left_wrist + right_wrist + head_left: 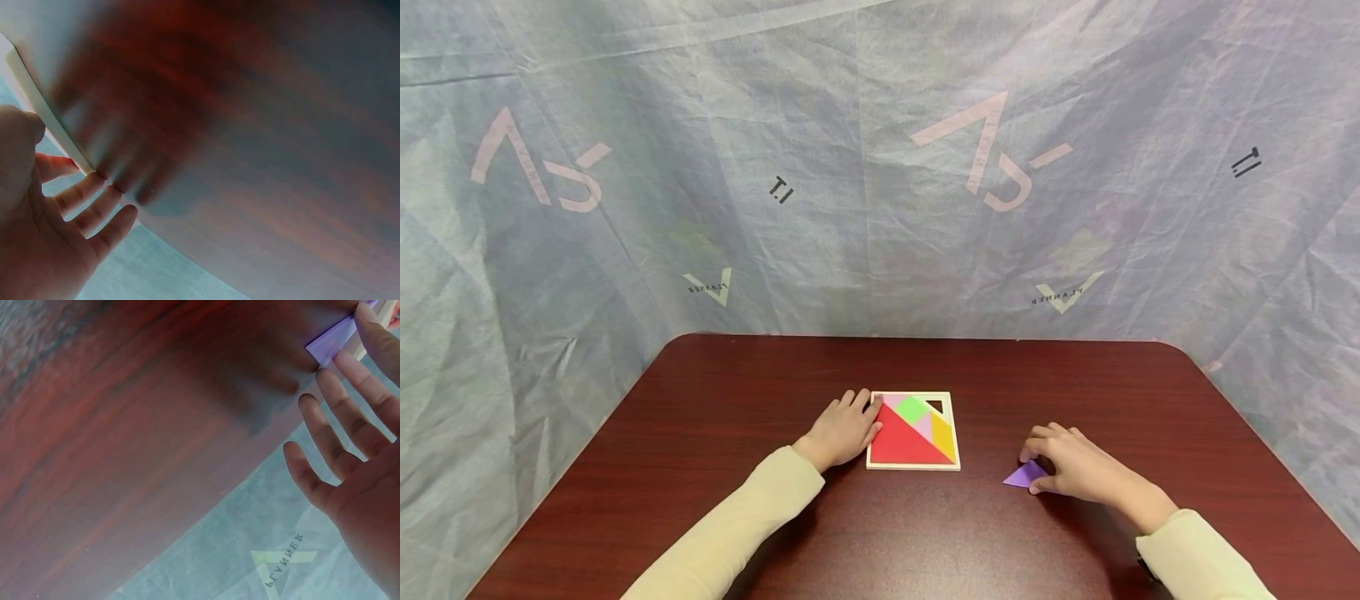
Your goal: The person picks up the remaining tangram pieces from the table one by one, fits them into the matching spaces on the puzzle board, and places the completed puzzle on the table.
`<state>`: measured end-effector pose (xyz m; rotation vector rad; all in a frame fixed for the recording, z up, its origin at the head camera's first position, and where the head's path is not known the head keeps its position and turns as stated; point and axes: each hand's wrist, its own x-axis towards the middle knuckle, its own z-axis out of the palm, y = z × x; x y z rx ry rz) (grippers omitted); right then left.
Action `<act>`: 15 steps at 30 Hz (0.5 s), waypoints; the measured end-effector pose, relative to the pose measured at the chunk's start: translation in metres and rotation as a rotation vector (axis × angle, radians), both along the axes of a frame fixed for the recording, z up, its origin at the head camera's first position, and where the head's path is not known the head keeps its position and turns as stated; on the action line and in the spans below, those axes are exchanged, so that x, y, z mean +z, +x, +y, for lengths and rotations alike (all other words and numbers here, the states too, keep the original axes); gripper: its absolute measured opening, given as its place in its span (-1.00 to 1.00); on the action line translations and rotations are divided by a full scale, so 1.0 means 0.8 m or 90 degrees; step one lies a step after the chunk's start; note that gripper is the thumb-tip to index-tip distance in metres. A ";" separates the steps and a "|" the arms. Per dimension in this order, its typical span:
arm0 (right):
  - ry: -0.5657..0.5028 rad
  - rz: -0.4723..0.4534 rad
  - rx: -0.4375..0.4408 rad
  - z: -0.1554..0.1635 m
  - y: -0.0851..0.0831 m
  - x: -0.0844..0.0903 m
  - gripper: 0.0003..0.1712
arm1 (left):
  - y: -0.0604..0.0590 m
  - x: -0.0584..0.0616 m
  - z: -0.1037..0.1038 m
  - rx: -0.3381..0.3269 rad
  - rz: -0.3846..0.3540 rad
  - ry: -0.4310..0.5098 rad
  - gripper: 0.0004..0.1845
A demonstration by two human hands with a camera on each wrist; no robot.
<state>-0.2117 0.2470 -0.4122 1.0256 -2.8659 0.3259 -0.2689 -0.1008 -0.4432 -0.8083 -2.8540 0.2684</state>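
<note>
A square wooden puzzle tray (913, 467) lies mid-table, holding a large red triangle (901, 442), a green piece (912, 408), a pink piece (922, 427) and a yellow piece (943, 433). A small gap (935, 406) shows at its far right corner. My left hand (867, 414) rests flat against the tray's left edge, fingers straight; in the left wrist view the left hand (81, 200) touches the cream tray rim (44, 119). To the right, my right hand (1034, 468) pinches a purple triangle (1022, 477) lying on the table; thumb and forefinger of the right hand (354, 335) hold the purple triangle (326, 344).
The dark red-brown table (925, 542) has rounded far corners. A wrinkled grey-blue printed sheet (880, 167) hangs behind and around it. Cream sleeves cover both forearms.
</note>
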 end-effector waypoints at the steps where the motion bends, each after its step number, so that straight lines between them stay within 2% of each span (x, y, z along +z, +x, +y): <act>1: 0.001 0.002 0.001 0.000 0.000 0.000 -0.68 | 0.000 0.000 0.000 0.000 0.001 -0.001 -0.49; 15: 0.007 0.050 0.005 0.003 -0.006 -0.006 -0.72 | 0.001 0.000 0.000 -0.005 0.010 0.002 -0.50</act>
